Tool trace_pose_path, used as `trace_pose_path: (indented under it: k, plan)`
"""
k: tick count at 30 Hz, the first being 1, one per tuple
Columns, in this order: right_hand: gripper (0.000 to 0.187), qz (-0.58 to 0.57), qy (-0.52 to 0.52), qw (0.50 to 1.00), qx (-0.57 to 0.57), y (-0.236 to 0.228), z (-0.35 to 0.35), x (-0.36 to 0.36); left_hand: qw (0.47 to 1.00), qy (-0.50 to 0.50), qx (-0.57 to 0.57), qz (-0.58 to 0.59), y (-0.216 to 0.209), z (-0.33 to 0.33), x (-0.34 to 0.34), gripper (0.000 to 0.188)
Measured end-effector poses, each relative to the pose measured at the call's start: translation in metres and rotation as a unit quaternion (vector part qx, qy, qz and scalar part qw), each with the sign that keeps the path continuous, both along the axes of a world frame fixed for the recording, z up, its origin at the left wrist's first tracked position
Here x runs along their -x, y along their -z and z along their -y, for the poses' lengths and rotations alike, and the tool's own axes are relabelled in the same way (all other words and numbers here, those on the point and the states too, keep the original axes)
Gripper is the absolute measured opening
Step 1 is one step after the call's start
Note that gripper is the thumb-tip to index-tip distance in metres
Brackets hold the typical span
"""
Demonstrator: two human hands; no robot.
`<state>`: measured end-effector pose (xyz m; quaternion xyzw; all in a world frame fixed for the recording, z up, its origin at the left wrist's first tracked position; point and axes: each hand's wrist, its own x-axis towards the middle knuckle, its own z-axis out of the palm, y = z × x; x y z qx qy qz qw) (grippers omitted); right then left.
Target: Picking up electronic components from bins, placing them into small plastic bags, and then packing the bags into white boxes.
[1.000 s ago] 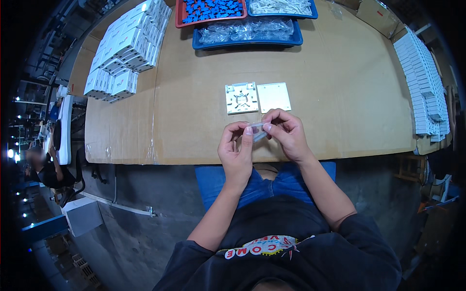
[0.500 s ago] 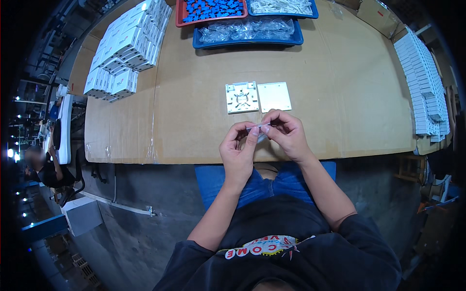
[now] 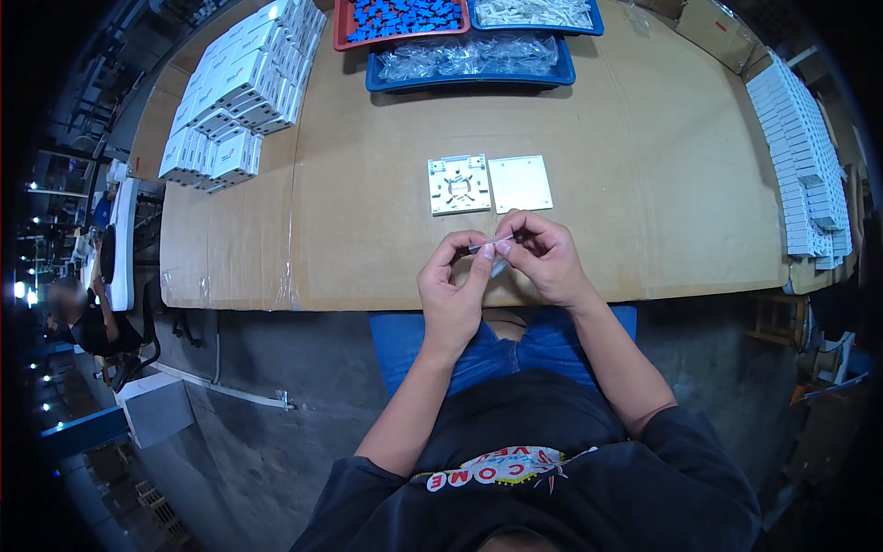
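Note:
Close to the table's near edge, my left hand and my right hand meet, thumbs and forefingers pinched together. Between them they grip a small clear plastic bag, its thin upper edge stretched from one set of fingertips to the other. Most of the bag is covered by my fingers, and its contents cannot be made out. Just beyond my hands lies an open white plastic box base with moulded clips and a ring-shaped middle. Beside it on the right rests a flat square white cover.
At the far side stand a red tray of blue parts, a blue tray of white parts and another blue tray of clear bags. White boxes are stacked at left, more white pieces at right. A person sits far left.
My hands have barely moved. A bit more of the clear bag shows below my fingertips, and my left fingers have shifted slightly.

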<state>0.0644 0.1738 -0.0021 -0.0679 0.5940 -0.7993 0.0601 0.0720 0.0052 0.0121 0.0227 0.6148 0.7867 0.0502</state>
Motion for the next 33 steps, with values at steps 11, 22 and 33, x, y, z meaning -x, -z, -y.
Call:
trace_pose_path:
  k: [11, 22, 33]
  plan:
    - [0.008, -0.031, 0.013, 0.999, 0.025, -0.002, -0.002, 0.003, 0.994, -0.022, -0.107, 0.031, 0.000, -0.002, 0.002, 0.015]
    - [0.009, -0.017, 0.016, 0.999, 0.042, -0.004, -0.003, 0.004, 0.990, -0.029, -0.125, 0.053, 0.000, -0.002, 0.002, 0.016]
    - [0.010, -0.017, 0.018, 0.999, 0.040, -0.005, -0.003, 0.004, 0.992, -0.030, -0.118, 0.043, -0.005, 0.002, 0.002, 0.015]
